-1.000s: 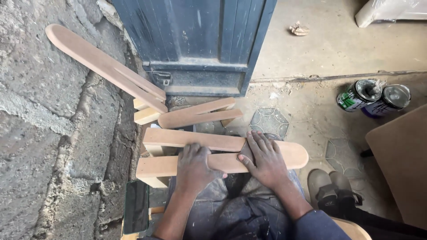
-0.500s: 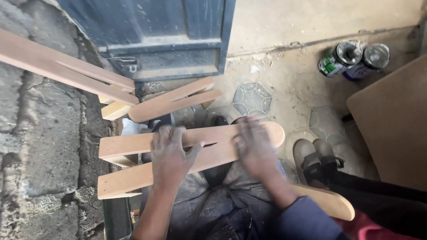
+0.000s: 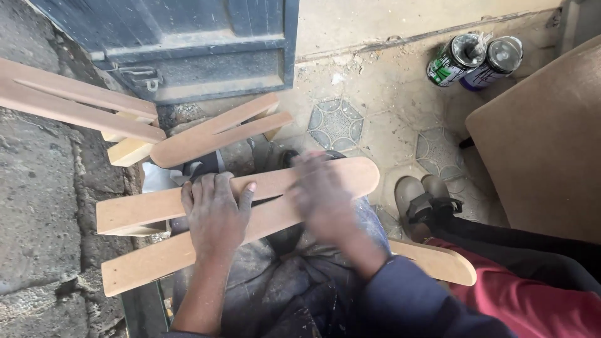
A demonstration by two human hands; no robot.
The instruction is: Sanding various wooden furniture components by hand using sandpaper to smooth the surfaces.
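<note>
The stone wall [image 3: 44,206] fills the left and a blue door [image 3: 188,44] the top; a brown board [image 3: 544,144] stands at the right over the tiled floor [image 3: 375,106]. Across the person's lap lies the forked piece [image 3: 150,206], two long prongs meeting in a rounded end toward the right, tilted so the open ends sit low at the left; two more forked pieces [image 3: 213,134] lean near the door and wall, and a rounded strip [image 3: 438,260] pokes out by the right knee.

The left hand [image 3: 216,216] lies flat across both prongs, fingers spread and pressing down, not curled round anything; the right hand [image 3: 322,197] is blurred over the rounded end, so I cannot tell whether it is flat, closed or holding an abrasive.

By the blur this looks like rubbing or smoothing the face; to do it well, I judge the left hand should bear down hard so both prongs stay level on the lap; strokes should run along the length, with even pressure; ease off at the slot where the prongs meet, since the edges there could catch or splinter.

Smaller things: two tins [image 3: 476,59] at the top right; a pair of shoes [image 3: 426,197] just beside the knee.
</note>
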